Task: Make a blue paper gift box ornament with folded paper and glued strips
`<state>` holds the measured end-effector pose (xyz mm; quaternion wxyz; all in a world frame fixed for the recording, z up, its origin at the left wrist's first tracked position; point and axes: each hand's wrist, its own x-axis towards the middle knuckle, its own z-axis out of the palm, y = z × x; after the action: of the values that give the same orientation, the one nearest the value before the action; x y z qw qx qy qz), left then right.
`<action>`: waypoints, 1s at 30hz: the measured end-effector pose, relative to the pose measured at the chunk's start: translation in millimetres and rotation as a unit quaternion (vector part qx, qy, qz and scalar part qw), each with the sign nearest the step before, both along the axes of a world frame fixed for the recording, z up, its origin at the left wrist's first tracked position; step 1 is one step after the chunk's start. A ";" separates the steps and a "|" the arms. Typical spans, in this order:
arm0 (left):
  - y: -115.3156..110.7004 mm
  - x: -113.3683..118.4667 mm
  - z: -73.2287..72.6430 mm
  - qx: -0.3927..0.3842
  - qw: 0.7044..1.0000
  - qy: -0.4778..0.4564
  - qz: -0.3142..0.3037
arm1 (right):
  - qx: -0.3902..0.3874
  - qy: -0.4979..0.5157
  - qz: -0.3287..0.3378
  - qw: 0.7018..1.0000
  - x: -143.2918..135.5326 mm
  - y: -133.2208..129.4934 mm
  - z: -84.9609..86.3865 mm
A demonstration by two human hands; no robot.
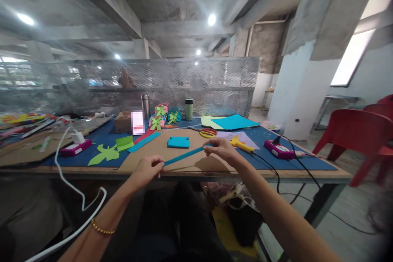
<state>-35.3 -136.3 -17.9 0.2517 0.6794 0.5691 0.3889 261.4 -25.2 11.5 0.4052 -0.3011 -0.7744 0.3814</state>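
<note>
I see both hands pinched closed on one thin blue paper strip, stretched between them just above the near edge of the tabletop. My left hand grips its lower end at about 8 o'clock from the strip's middle; my right hand grips the upper end at about 2 o'clock, so the strip slants upward to the right. It hangs over a brown cardboard sheet that lies on the blue mat.

At 12 o'clock from the strip, a folded blue paper piece rests on the cardboard. Scissors with red and yellow handles lie farther back, toward 1 o'clock. Just right of my right hand, at 3 o'clock, is a yellow glue gun with a black cord. Green paper cutouts sit at 9 o'clock, well apart from my left hand. Finished green-and-pink paper flowers stand at the far edge, near a green bottle. A gold bracelet circles my left wrist.
</note>
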 end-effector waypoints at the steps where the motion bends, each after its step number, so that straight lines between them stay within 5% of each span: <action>1: -0.3 -0.1 -1.5 -0.023 0.999 -0.043 -0.010 | -0.047 0.046 0.008 0.998 -1.2 -2.8 2.1; 5: -9.4 -1.9 -1.8 -0.088 0.989 -0.107 -0.046 | -0.151 0.128 0.039 0.979 -7.5 -11.3 3.4; 13: -23.5 29.7 26.6 -0.084 0.980 -0.002 -0.179 | -0.124 0.035 0.113 0.985 -32.3 -32.3 2.7; 19: -18.0 59.1 16.8 -0.147 0.979 -0.056 -0.132 | -0.087 -0.022 0.142 0.986 -32.9 -45.0 6.1; 22: -21.0 60.0 14.5 -0.180 0.967 -0.082 -0.161 | -0.084 -0.011 0.143 0.986 -26.4 -38.6 1.2; 26: -21.6 61.5 21.9 -0.129 0.964 -0.084 -0.217 | -0.088 -0.031 0.164 0.982 -27.2 -40.1 3.5; 30: -14.3 65.8 22.4 -0.128 0.970 -0.116 -0.174 | -0.082 -0.062 0.152 0.983 -35.4 -46.8 7.3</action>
<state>30.5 -150.5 4.4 0.4643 0.6802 0.4545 0.3393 226.1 -72.0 18.8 0.2677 -0.2350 -0.8010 0.4812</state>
